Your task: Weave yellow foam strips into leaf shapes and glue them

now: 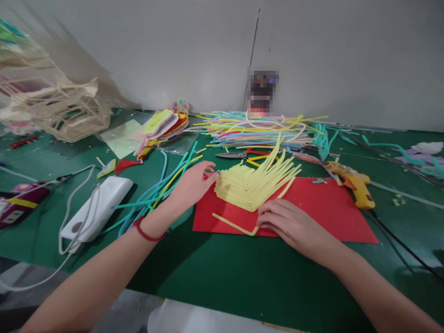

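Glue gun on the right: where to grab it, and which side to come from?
Take the yellow glue gun by its handle, probably with the right hand coming from the near right. It appears to lie on its side, handle angled toward the person, cord leaving the handle's near end. Nothing covers that part.

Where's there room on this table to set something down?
Bare green tabletop lies between the red rectangular sheet and the table's front edge. The sheet's right part, between the right hand and yellow glue gun, is mostly bare. Crowded: behind, multicoloured fuzzy stems; left, white oblong box.
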The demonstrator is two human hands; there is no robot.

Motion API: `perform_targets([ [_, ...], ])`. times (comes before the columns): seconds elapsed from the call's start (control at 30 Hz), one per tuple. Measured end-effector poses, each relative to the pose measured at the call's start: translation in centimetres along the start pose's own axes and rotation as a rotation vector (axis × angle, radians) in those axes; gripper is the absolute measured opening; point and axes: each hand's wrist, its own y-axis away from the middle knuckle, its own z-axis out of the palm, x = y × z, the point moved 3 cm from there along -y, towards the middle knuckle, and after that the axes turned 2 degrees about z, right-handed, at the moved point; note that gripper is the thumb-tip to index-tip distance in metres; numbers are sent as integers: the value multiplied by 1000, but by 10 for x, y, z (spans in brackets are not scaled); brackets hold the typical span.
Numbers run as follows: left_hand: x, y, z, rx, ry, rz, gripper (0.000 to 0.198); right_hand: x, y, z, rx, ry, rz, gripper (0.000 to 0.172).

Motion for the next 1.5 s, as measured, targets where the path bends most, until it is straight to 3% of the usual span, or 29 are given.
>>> perform_targets([
  [0.07, 1, 3, -4, 125, -84, 104, 21, 2, -3, 3, 15, 8, 3, 22],
  [0.13, 3, 6, -5, 175, -92, 244, 15, 3, -5, 5, 55, 19, 11, 22],
  [0.23, 2, 8, -3, 87, -27, 408, 13, 4, -6, 8, 119, 49, 17, 22],
  [0.33, -2, 9, 0, -80, 48, 459, 11, 6, -6, 8, 144, 79, 12, 22],
  [0.5, -5, 10, 4, -292, 84, 497, 10, 9, -6, 2, 176, 87, 11, 24],
  [0.6, -6, 11, 6, -353, 52, 498, 15, 12, -5, 0, 159, 75, 50, 23],
  [0.9, -11, 11, 8, -394, 47, 483, 11, 20, 0, 4, 124, 43, 128, 24],
  [1.5, -12, 9, 5, -423, 73, 422, 7, 21, -2, 4, 127, 56, 114, 25],
])
